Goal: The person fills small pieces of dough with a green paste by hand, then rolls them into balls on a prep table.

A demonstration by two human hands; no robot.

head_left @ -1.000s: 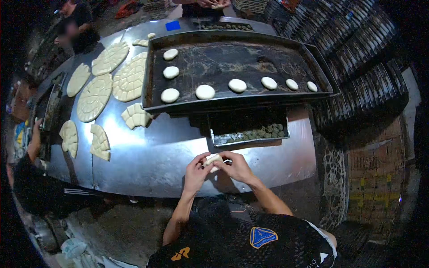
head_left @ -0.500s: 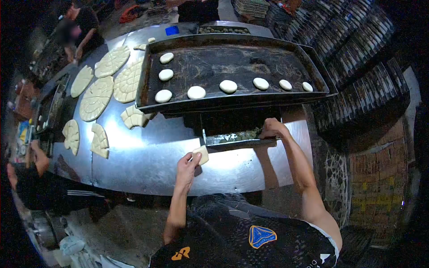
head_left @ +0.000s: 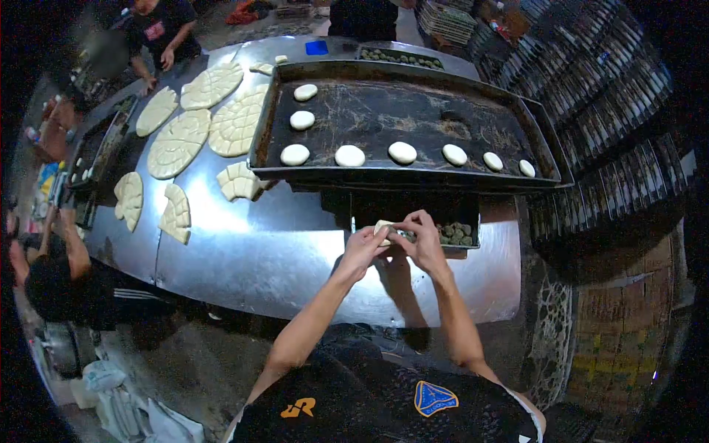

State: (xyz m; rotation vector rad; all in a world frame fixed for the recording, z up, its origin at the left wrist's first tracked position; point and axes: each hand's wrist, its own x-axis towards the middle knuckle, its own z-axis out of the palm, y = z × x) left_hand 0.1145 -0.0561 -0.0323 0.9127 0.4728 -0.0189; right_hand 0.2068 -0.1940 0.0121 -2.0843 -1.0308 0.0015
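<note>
My left hand [head_left: 360, 251] holds a small piece of pale dough [head_left: 382, 229] between thumb and fingers. My right hand [head_left: 422, 244] is at the dough's right side, its fingers pinched on a dark greenish filling ball [head_left: 392, 232], which is mostly covered by the fingers. Both hands are over the near edge of a box of dark filling balls [head_left: 456, 234]. Beyond them, a large dark tray [head_left: 399, 122] bears several round white dough pieces [head_left: 349, 156] along its left and near sides.
Flattened, scored dough sheets [head_left: 179, 144] lie on the metal table [head_left: 273, 262] at the left. A blue object [head_left: 316, 48] and another container of balls [head_left: 402, 58] are behind the tray. Co-workers [head_left: 159, 33] stand at the left and far side. Stacked trays [head_left: 576, 96] rise at the right.
My right hand has left the box's right side and come to the dough with a dark ball. My left hand has moved right and slightly up with the dough. The view has shifted.
</note>
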